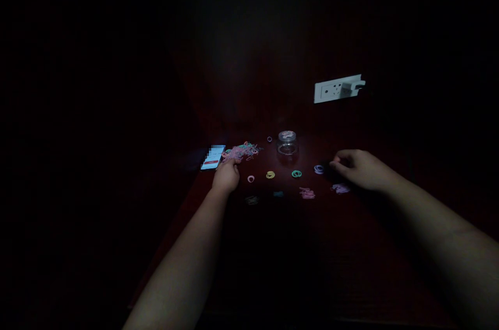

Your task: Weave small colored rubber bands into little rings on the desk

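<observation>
My left hand [227, 175] is curled at the near edge of a tangled pile of small elastic bands [240, 152], mostly pink with some green and orange. Its thumb shows, bent inward; what its fingers hold, if anything, is hidden. On the right, my right hand [360, 168] hovers just beside some purple hair ties [318, 169], thumb and forefinger brought together. Whatever is between those fingertips is too dark to make out. Below that hand lies a heap of thin lilac bands [340, 188]. Green [297, 174], yellow [270, 175] and pink hair ties [251, 179] form a row between my hands.
Behind the row stands a clear lidded jar [287, 145], with a single dark ring [269, 139] to its left. A lit phone [213, 157] lies left of the pile. Nearer are pink [307, 193], blue [278, 194] and dull bands [252, 200]. A wall socket [337, 89] is behind.
</observation>
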`<action>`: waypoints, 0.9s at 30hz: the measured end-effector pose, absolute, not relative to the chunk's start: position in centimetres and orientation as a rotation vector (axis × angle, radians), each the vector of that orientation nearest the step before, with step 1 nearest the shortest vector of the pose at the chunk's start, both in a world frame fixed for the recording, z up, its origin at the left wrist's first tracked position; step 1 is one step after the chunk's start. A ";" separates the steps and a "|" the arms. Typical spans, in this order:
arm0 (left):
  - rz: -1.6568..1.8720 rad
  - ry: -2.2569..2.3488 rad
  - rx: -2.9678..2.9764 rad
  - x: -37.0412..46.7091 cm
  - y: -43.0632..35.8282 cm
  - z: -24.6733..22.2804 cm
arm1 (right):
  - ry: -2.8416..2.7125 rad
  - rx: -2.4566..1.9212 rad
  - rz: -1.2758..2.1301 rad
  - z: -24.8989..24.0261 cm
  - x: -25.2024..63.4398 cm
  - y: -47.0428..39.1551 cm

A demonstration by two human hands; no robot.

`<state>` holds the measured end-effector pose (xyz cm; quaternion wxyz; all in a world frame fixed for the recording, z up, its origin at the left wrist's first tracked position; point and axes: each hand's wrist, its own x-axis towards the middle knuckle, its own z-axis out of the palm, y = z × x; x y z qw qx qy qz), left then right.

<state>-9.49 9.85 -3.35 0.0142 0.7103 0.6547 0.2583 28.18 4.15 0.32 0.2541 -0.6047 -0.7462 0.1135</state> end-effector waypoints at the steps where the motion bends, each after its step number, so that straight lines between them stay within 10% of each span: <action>1: 0.787 2.005 2.237 -9.2 10.2 -3.6 | -2.012 -1.632 0.287 0.3 28.0 4.1; 27: 0.662 1.905 2.315 -8.1 12.6 -4.6 | -1.859 -1.593 0.215 1.2 26.3 3.0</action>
